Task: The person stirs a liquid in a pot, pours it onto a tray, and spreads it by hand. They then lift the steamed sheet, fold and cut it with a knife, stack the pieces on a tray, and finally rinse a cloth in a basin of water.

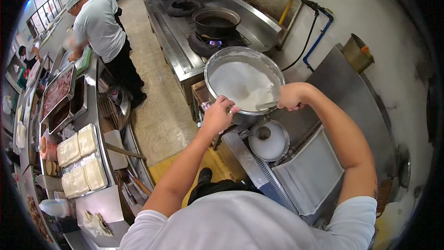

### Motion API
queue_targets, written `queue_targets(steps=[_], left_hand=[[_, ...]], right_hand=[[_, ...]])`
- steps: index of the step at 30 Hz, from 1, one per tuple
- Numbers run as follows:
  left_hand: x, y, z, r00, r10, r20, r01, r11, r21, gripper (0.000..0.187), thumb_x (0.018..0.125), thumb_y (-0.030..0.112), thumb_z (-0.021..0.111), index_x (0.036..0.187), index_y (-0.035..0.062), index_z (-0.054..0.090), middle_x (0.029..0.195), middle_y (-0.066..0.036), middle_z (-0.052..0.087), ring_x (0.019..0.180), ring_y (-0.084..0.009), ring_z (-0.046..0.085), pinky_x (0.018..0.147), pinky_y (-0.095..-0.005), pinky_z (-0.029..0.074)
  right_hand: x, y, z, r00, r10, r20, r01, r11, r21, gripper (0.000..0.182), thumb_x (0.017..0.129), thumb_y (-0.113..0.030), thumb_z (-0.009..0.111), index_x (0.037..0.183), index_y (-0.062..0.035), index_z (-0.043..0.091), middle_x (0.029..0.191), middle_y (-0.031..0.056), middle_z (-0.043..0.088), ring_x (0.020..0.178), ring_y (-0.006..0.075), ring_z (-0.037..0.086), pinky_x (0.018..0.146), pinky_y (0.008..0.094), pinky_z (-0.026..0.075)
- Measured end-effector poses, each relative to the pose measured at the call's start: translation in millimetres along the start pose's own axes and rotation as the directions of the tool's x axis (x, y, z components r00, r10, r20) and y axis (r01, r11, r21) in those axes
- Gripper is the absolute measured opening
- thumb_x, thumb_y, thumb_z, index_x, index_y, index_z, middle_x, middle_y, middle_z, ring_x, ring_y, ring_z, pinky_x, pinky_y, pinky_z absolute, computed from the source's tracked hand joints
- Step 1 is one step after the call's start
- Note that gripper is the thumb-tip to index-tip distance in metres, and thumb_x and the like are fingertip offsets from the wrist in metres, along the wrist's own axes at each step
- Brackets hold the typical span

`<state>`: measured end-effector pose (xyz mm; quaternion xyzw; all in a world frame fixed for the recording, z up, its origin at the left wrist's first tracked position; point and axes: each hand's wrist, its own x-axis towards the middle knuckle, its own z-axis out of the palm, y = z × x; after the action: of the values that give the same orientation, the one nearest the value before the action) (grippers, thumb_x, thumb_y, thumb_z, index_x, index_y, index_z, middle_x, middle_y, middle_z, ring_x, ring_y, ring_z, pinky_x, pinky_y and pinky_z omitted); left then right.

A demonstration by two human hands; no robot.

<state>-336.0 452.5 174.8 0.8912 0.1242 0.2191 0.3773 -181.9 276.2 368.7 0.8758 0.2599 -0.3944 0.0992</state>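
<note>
A large round metal bowl (211, 77) holds white, milky liquid (236, 78) with a thicker, lumpy patch near its right side. My left hand (219, 116) grips the bowl's near rim, with a ring on one finger and what looks like a bit of patterned cloth beside it. Closed around the handle of a metal utensil (267, 105), my right hand (291, 96) is at the bowl's right rim. The utensil's far end is sunk in the white mixture, so its kind is hidden. Just below the bowl sits a smaller pot (274, 144) of white liquid with a ladle-like cup in it.
A wok (216, 22) stands over a lit burner on the steel range (189, 60) ahead. To my right lies a white-lined tray (310, 171). At left, a steel counter carries a tray of pale wrapped slabs (77, 161) and pans of dark food (59, 90). Co-workers (99, 28) stand there.
</note>
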Motion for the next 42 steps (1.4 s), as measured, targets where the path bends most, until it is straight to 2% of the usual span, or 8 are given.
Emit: queue_targets(steps=[5,15,17,25,32,33,37,42], left_hand=[[0.0,-4.5,3.4,1.0,0.01,0.008,-0.01,1.0,-0.012,0.031,0.093,0.038,0.071,0.104,0.0085,0.074,0.111,-0.009,0.066,0.096,-0.0331,0.068,0.083,-0.044,0.054],[0.9,4.5,5.3,1.0,0.004,0.006,-0.004,0.998,0.055,0.034,0.094,0.04,0.069,0.104,0.0085,0.075,0.112,-0.008,0.066,0.099,-0.0342,0.068,0.084,-0.0441,0.054],[0.6,2.6,9.1,1.0,0.003,-0.004,-0.003,0.998,0.068,0.035,0.094,0.041,0.068,0.104,0.0086,0.075,0.113,-0.008,0.066,0.099,-0.0344,0.068,0.085,-0.0442,0.054],[1.0,11.6,10.0,0.999,-0.024,0.028,0.018,0.981,0.191,0.035,0.095,0.038,0.068,0.112,0.0081,0.075,0.119,-0.01,0.067,0.103,-0.0347,0.068,0.087,-0.0435,0.055],[-13.9,71.6,34.7,0.993,0.119,0.023,-0.121,0.955,0.271,0.036,0.089,0.024,0.075,0.12,0.0075,0.071,0.132,-0.017,0.061,0.113,-0.037,0.064,0.092,-0.0437,0.054],[-20.4,87.0,46.2,0.971,0.238,0.03,-0.239,0.945,0.225,0.037,0.084,0.018,0.076,0.12,0.0093,0.071,0.135,-0.017,0.059,0.117,-0.0391,0.061,0.095,-0.0455,0.052],[-28.7,151.3,82.4,0.793,0.605,0.07,-0.609,0.788,0.089,0.041,0.068,0.007,0.078,0.109,0.0114,0.074,0.146,-0.019,0.051,0.131,-0.0439,0.05,0.106,-0.0493,0.046],[7.8,153.4,115.6,0.624,0.769,0.14,-0.725,0.636,-0.264,0.035,0.058,0.001,0.079,0.092,0.0077,0.074,0.158,-0.019,0.042,0.141,-0.0443,0.043,0.113,-0.0496,0.041]], right_hand=[[26.0,14.1,44.0,0.995,-0.075,-0.071,0.099,0.88,0.465,0.027,0.092,-0.018,0.066,0.074,0.0012,0.061,0.059,0.0071,0.055,0.047,0.0169,0.048,0.04,0.035,0.035],[29.0,42.0,121.9,0.942,0.002,-0.335,0.297,0.455,0.839,0.023,0.098,-0.018,0.059,0.082,-0.003,0.061,0.062,0.0018,0.052,0.039,0.0101,0.038,0.036,0.0304,0.026],[23.8,46.2,134.6,0.928,-0.008,-0.373,0.352,0.35,0.868,0.022,0.099,-0.017,0.057,0.082,-0.0029,0.061,0.062,0.001,0.052,0.04,0.0093,0.038,0.036,0.0299,0.026],[20.6,65.4,186.2,0.762,0.041,-0.647,0.578,0.407,0.707,0.024,0.094,-0.019,0.06,0.083,0.0022,0.065,0.066,0.0068,0.061,0.059,0.0157,0.056,0.057,0.0369,0.046],[4.2,75.2,235.9,0.551,0.107,-0.828,0.702,0.477,0.529,0.018,0.094,-0.014,0.06,0.099,0.0012,0.067,0.069,0.0038,0.06,0.062,0.0136,0.056,0.059,0.0345,0.046],[-14.0,74.9,235.3,0.624,0.094,-0.776,0.658,0.474,0.586,0.033,0.094,-0.015,0.059,0.12,0.0053,0.063,0.083,0.0217,0.069,0.08,0.0365,0.069,0.076,0.0454,0.05],[-52.3,72.2,254.8,0.768,0.075,-0.636,0.619,0.164,0.768,0.051,0.101,-0.013,0.053,0.148,0.0037,0.045,0.093,0.0065,0.067,0.061,0.0085,0.058,0.048,0.0243,0.045],[-78.7,87.1,254.1,0.764,0.065,-0.642,0.585,-0.491,0.646,0.056,0.109,-0.034,0.048,0.152,0.0006,0.039,0.102,0.0188,0.069,0.062,0.0177,0.064,0.049,0.031,0.052]])
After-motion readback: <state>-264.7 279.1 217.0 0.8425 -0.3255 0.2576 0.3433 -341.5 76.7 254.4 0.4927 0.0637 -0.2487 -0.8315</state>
